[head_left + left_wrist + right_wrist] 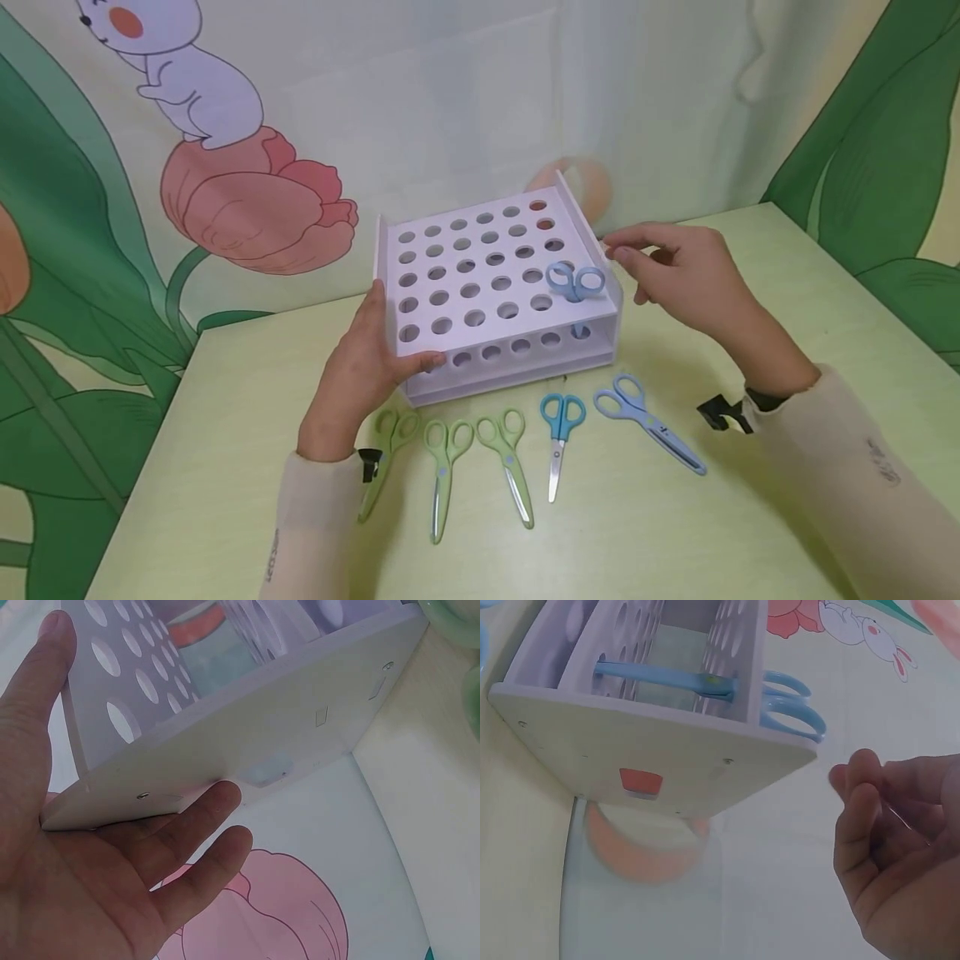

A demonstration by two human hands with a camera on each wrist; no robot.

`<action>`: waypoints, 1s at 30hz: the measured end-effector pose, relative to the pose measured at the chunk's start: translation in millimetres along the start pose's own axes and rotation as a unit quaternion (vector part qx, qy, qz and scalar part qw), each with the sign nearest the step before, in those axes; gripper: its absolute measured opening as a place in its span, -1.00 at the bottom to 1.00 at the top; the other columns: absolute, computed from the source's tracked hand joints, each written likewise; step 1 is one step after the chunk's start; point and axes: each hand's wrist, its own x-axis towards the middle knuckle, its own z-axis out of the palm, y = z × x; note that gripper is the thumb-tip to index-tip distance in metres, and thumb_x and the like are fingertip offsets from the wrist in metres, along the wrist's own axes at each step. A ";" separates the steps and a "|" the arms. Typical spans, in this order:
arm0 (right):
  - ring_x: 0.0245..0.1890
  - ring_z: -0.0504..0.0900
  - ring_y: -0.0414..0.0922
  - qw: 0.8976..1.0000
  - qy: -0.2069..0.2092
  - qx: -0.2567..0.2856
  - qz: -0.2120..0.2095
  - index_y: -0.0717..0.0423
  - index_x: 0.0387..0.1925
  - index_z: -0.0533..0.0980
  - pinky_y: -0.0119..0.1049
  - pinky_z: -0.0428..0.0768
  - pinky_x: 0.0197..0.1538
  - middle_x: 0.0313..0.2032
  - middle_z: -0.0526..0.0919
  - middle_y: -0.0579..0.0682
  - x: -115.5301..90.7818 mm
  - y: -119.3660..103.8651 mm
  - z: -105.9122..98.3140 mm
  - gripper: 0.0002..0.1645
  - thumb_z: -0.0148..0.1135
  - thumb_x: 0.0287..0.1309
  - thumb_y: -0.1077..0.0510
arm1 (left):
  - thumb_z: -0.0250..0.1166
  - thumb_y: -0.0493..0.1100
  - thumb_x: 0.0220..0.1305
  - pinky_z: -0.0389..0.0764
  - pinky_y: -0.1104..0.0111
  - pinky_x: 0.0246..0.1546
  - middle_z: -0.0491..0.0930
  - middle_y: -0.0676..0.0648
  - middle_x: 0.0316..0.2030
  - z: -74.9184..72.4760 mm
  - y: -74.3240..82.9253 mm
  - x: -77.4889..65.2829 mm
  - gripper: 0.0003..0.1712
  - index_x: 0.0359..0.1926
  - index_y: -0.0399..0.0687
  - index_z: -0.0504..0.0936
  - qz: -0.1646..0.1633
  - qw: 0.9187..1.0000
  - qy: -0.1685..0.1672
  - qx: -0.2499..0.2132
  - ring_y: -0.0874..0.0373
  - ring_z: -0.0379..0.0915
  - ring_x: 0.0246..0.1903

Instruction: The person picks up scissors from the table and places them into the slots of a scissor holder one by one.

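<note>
A white rack (472, 292) with rows of round holes stands on the table. My left hand (356, 367) grips its front left corner, thumb over the front and fingers along the side panel (225, 761). Light-blue scissors (574, 287) stand blades down in a hole at the rack's front right, handles above the top plate. Their closed blades (652, 673) run through the upper and lower plates. Beside the rack's right panel (592, 742), my right hand (678, 271) is raised with loosely bent fingers, apart from the scissors and holding nothing.
Before the rack lie three green scissors (442, 471), teal scissors (557, 429) with a bare metal blade, and another light-blue pair (652, 425), spread in a row on the pale green table (600, 550). A printed curtain (450, 108) hangs close behind the rack.
</note>
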 end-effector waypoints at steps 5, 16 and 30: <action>-0.59 0.58 -0.08 0.997 0.049 0.048 -0.021 0.13 0.02 0.67 -0.39 0.53 -0.45 -0.24 0.71 -0.03 -4.8 9.9 -5.9 -0.74 0.22 0.42 0.14 | 0.58 0.24 -0.01 0.34 0.01 0.21 -0.02 -0.16 0.55 0.9 0.0 -0.9 0.52 0.62 -0.10 -0.32 -0.005 1.000 -0.002 -0.002 -0.08 0.26 0.23; -0.44 0.64 0.01 0.980 -0.196 0.021 0.032 0.23 -0.14 0.63 -0.23 0.61 -0.35 -0.29 0.62 0.10 -15.0 65.1 -8.8 -0.85 0.19 0.41 0.22 | 0.59 0.21 0.00 0.37 0.02 0.17 0.01 -0.14 0.54 0.0 1.0 0.1 0.51 0.62 -0.07 -0.32 -0.007 1.000 0.000 -0.002 -0.07 0.29 0.18; -0.56 0.49 -0.05 0.898 -0.427 0.082 0.062 0.23 0.26 0.51 -0.29 0.51 -0.43 -0.48 0.52 0.08 -15.7 124.3 8.0 -0.51 0.15 0.32 0.40 | 0.59 0.22 -0.01 0.36 0.01 0.19 0.01 -0.18 0.53 1.8 -1.0 0.6 0.53 0.61 -0.11 -0.34 -0.011 1.000 -0.003 0.001 -0.09 0.29 0.18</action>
